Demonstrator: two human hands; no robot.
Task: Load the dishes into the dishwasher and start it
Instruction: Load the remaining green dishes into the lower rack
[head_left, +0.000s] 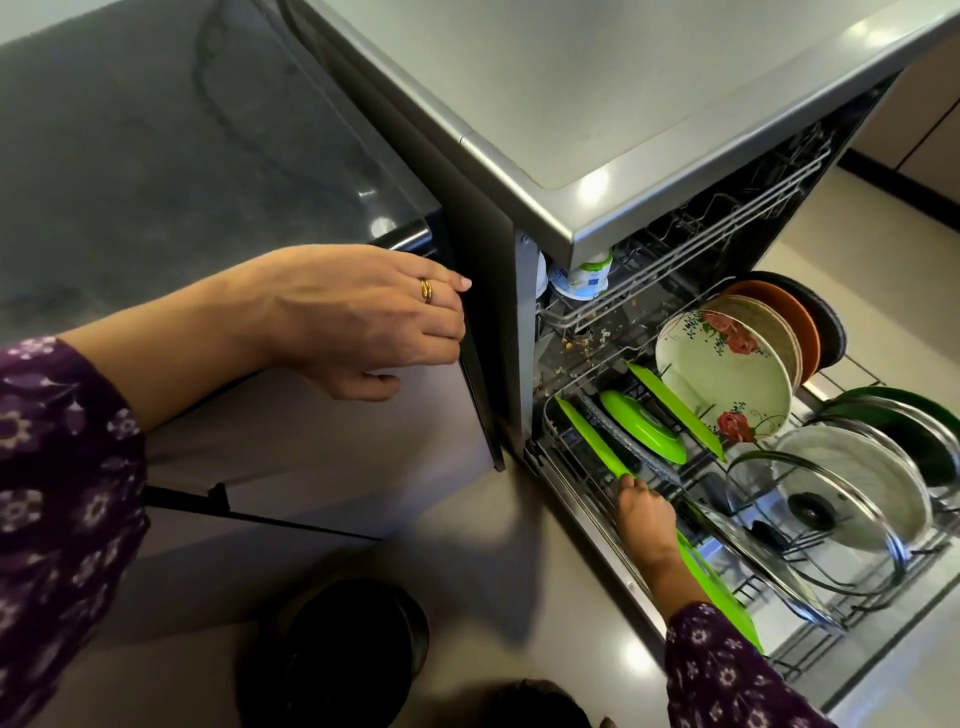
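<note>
Dark countertop (156, 156) supports left hand (358, 319) beside dishwasher (519, 130).

From my feed I see both arms dressed in loose dark purple fabric sleeves printed with small pale lilac and white flowers, the left sleeve (57, 467) ending partway along the forearm and the right sleeve (727, 675) ending just short of the wrist. The left hand (358, 322) wears a thin gold ring with a doubled band (426, 290) on one finger. The right hand (641, 506) shows no jewellery that I can make out.
</note>
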